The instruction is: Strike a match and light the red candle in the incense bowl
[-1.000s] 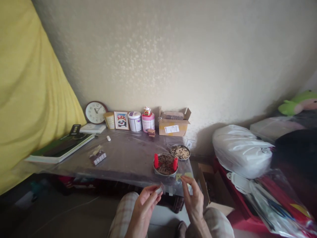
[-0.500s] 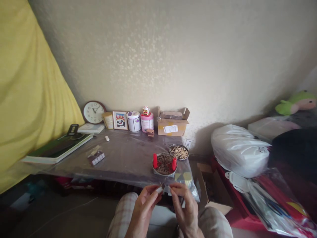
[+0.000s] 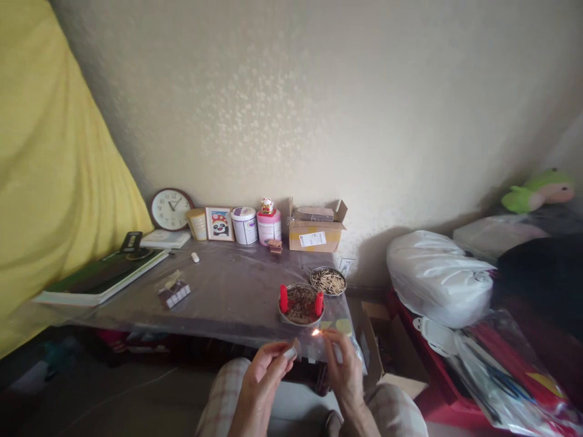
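A small matchbox (image 3: 291,350) is pinched in my left hand (image 3: 265,371), just in front of the table edge. My right hand (image 3: 342,358) grips a lit match (image 3: 317,332), its flame pointing left; most of the stick is hidden by my fingers. Just beyond the flame stands a round metal dish (image 3: 300,320) with dark bits in it. Two red candles (image 3: 283,298) stand upright in this dish, one on each side. Behind it to the right, another round dish (image 3: 345,290) is filled with wooden matchsticks (image 3: 328,281).
A wrapped pack of matchboxes (image 3: 175,294) lies left on the plastic-covered table (image 3: 228,273). A clock (image 3: 171,209), tins (image 3: 245,226) and a cardboard box (image 3: 316,235) line the wall. An open carton (image 3: 387,346) and bags (image 3: 439,276) stand to the right.
The match in my right hand is now burning. My right hand has moved slightly away from the matchbox, which stays in my left hand.
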Demonstrator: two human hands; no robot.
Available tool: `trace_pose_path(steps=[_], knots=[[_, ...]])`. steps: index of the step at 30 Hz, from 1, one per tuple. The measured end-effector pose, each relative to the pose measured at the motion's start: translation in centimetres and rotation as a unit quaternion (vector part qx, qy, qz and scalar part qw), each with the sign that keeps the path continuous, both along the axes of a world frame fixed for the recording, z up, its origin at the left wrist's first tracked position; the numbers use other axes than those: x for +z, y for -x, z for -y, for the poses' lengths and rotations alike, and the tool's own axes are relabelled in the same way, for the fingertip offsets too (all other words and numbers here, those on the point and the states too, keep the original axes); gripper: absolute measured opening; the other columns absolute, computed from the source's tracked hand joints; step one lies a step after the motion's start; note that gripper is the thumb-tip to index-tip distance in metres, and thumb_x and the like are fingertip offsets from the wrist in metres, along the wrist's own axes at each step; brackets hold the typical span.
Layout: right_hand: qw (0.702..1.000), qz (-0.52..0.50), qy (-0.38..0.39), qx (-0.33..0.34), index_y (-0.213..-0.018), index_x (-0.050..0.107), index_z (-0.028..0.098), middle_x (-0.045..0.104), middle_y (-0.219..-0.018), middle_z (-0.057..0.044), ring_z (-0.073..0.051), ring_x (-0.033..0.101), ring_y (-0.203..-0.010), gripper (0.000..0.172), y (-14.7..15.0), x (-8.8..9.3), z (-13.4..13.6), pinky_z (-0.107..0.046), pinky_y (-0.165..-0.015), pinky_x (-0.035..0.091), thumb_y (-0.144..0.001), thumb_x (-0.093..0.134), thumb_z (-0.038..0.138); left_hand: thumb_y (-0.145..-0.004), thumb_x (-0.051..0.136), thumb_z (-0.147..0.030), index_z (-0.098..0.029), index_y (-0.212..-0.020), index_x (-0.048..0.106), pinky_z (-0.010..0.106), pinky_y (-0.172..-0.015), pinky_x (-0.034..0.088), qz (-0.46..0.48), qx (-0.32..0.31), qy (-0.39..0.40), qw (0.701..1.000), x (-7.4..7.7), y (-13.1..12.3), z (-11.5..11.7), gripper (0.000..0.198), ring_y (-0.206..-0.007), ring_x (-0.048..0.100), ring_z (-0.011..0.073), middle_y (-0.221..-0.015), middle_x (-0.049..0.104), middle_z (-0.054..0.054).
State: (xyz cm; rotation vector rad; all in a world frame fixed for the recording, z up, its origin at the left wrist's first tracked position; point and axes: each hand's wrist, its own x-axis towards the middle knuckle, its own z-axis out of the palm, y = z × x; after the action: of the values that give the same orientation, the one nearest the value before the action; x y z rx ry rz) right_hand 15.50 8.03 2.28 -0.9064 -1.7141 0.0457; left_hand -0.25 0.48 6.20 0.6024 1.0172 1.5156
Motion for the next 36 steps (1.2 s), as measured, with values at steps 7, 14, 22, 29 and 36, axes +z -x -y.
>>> trace_pose_path(steps=[7,14,22,29,36], knots=[[0.980,-0.160,0.107,-0.046,-0.080,0.064,0.020,0.069,-0.081,-0.004,-0.018,0.065,-0.077,0.017,-1.7,1.8,-0.4,-0.029,-0.072,0.053,-0.087,0.059,0.034,-0.074,0.073,-0.039,-0.016,-0.091,0.070,0.042,-0.101,0.041,0.011,0.006,0.010,1.000,-0.2,0.4,0.7,0.029,-0.102,0.063,0.0268,-0.098,0.073,0.010],[0.969,-0.198,0.133,-0.061,-0.080,0.066,0.020,0.065,-0.081,-0.003,-0.017,0.061,-0.075,0.018,-1.9,1.9,-0.8,-0.028,-0.070,0.049,-0.085,0.061,0.037,-0.064,0.080,-0.042,-0.017,-0.087,0.070,0.039,-0.098,0.044,0.035,0.021,0.028,0.999,-0.2,0.7,0.7,0.036,-0.099,0.066,0.0251,-0.102,0.076,0.012],[0.957,-0.215,0.181,-0.074,-0.080,0.067,0.020,0.067,-0.080,-0.003,-0.018,0.061,-0.074,0.025,-2.0,2.8,-0.9,-0.028,-0.066,0.047,-0.085,0.060,0.043,-0.062,0.080,-0.047,-0.016,-0.088,0.072,0.043,-0.098,0.044,0.020,0.016,0.034,0.999,-1.0,1.3,0.7,0.041,-0.098,0.066,0.0272,-0.101,0.076,0.013],[0.955,-0.236,0.176,-0.042,-0.079,0.065,0.018,0.065,-0.076,-0.003,-0.017,0.058,-0.070,0.027,-1.6,3.0,-1.6,-0.028,-0.065,0.047,-0.084,0.061,0.045,-0.065,0.079,-0.043,-0.016,-0.089,0.073,0.039,-0.096,0.046,0.019,0.018,0.029,0.999,-1.9,1.6,0.6,0.036,-0.099,0.066,0.0265,-0.098,0.075,0.011],[0.938,-0.270,0.216,-0.023,-0.079,0.068,0.017,0.065,-0.070,-0.003,-0.016,0.057,-0.063,0.033,-1.4,3.3,-2.2,-0.026,-0.058,0.046,-0.082,0.062,0.049,-0.059,0.083,-0.046,-0.017,-0.085,0.075,0.040,-0.092,0.049,0.008,0.037,0.041,0.998,-2.0,1.6,0.3,0.040,-0.095,0.068,0.0268,-0.091,0.076,0.011]])
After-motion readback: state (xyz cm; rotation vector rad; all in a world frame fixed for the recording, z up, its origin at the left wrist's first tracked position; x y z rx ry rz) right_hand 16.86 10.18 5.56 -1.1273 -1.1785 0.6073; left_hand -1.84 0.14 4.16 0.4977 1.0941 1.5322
